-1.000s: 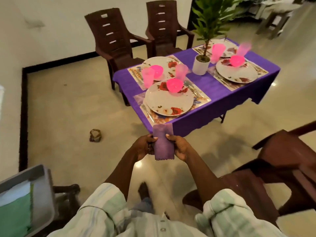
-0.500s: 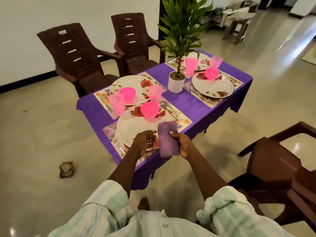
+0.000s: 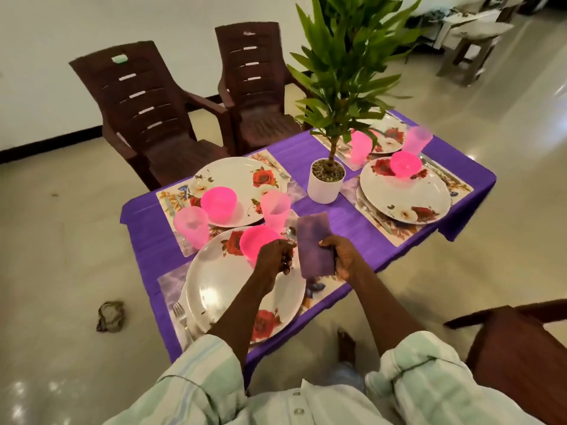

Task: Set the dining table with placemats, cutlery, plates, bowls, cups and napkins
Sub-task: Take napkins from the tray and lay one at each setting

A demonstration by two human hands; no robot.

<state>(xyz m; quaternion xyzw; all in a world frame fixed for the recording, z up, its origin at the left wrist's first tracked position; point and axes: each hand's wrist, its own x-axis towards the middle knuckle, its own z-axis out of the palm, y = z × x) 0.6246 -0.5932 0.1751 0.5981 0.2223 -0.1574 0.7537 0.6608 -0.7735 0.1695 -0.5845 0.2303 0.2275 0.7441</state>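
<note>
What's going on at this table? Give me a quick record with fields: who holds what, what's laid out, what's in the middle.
Right hand: holds a folded purple napkin over the near place setting
Left hand: fingers curled beside the napkin's edge; contact unclear
Nearest plate: pink bowl on it, fork to its left
Settings visible: four, each with a pink cup
Centre: potted plant
Table cover: purple cloth

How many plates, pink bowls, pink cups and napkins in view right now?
Plates: 4
Pink bowls: 3; a fourth, if there, is hidden behind the plant
Pink cups: 4
Napkins: 1, purple, held by the right hand
Total: 12
</note>
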